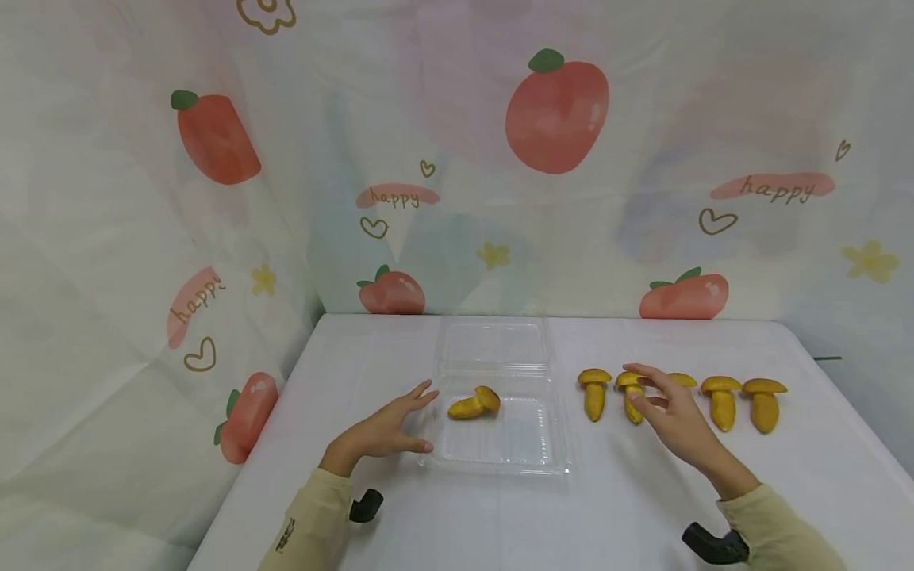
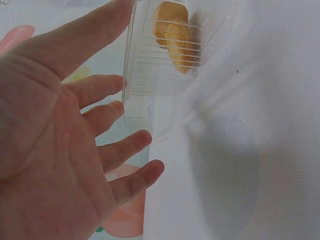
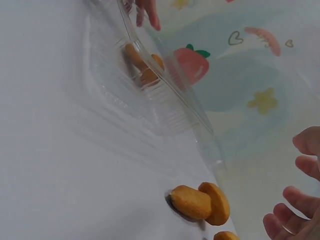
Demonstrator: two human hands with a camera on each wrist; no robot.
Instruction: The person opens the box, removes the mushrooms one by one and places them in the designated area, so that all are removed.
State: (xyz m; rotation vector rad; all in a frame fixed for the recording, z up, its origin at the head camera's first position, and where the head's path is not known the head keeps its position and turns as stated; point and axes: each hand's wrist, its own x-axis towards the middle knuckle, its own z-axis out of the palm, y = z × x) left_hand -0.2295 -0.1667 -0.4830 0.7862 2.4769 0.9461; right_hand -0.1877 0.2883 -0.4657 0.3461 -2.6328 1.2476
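Observation:
A yellow mushroom (image 1: 474, 403) lies on its side in the clear plastic clamshell box (image 1: 500, 460), whose lid (image 1: 494, 342) is folded back. My left hand (image 1: 382, 428) is at the box's left side, fingers spread and holding nothing; whether the thumb touches the rim, I cannot tell. To the right, several more mushrooms stand out in a row, caps toward the back. Over this row hovers my right hand (image 1: 674, 420), fingers loosely bent with nothing between them. It is closest to the second mushroom (image 1: 631, 396) and partly covers the third mushroom (image 1: 683, 381).
The leftmost mushroom (image 1: 594, 395) of the row lies a little right of the box. Two more mushrooms, one of them at the row's right end (image 1: 765, 404), lie beyond my right hand. A printed cloth (image 1: 457, 159) hangs behind the white table (image 1: 493, 523).

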